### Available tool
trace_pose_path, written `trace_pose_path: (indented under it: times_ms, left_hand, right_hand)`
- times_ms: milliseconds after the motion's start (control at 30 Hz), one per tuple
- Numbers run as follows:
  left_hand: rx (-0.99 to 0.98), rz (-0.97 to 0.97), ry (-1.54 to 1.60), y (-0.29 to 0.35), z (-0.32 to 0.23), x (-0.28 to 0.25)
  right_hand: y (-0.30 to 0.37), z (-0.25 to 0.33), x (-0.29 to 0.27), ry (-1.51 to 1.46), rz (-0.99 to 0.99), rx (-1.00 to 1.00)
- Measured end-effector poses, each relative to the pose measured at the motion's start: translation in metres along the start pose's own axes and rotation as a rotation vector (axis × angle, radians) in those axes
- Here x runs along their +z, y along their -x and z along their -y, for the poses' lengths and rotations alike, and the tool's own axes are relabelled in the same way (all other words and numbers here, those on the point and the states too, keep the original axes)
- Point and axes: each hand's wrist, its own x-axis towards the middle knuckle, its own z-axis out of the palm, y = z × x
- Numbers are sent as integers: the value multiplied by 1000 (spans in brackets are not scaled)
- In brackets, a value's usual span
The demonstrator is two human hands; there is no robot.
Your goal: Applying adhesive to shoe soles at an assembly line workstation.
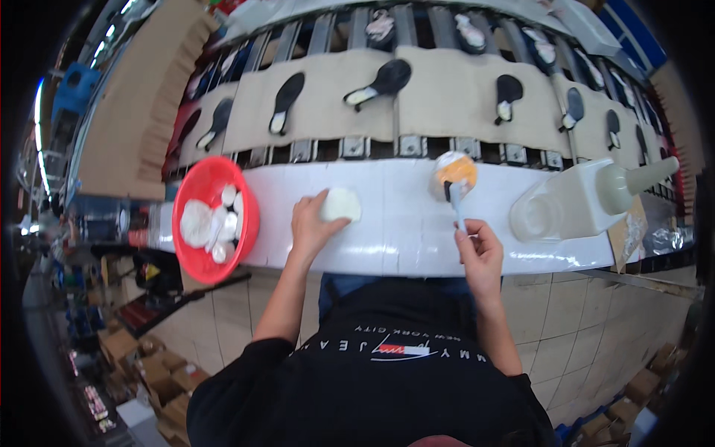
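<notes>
My left hand (311, 225) rests on the white tabletop, thumb and fingers at the edges of a flat, whitish rounded pad (343, 204). Between the fingertips of my right hand (481, 255) is the pale handle of a brush (458, 211). Its dark head meets a small round container (463, 173) with orange and white on it; whether the bristles dip inside or touch the rim I cannot tell. Left of my left hand stands a red plastic bowl (252, 216) holding several white round pieces (196, 223).
A large translucent bottle with a nozzle (570, 201) lies to the right. Beyond the table runs a conveyor with a beige belt (447, 97), carrying several dark shoe soles (287, 102). Further back are more shoe parts (471, 34). Cardboard boxes (167, 372) sit on the floor at left.
</notes>
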Motion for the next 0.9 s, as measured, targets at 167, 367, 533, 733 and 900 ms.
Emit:
trace_pose_path:
  times_ms: [167,367,533,733,900]
  left_hand:
    - [-260,75,900,7,-15,7]
    - [-244,256,1133,27,-57,-2]
    - [-260,340,1260,33,-77,-11]
    - [-124,381,1264,37,-78,-7]
    - [-49,489,1214,35,-79,-13]
  right_hand:
    - [2,-6,10,80,68,-40]
    - [5,0,25,186,166,-138]
    - [5,13,39,215,187,-264]
    - [5,7,45,217,148,-332]
    - [8,15,45,265,22,-296]
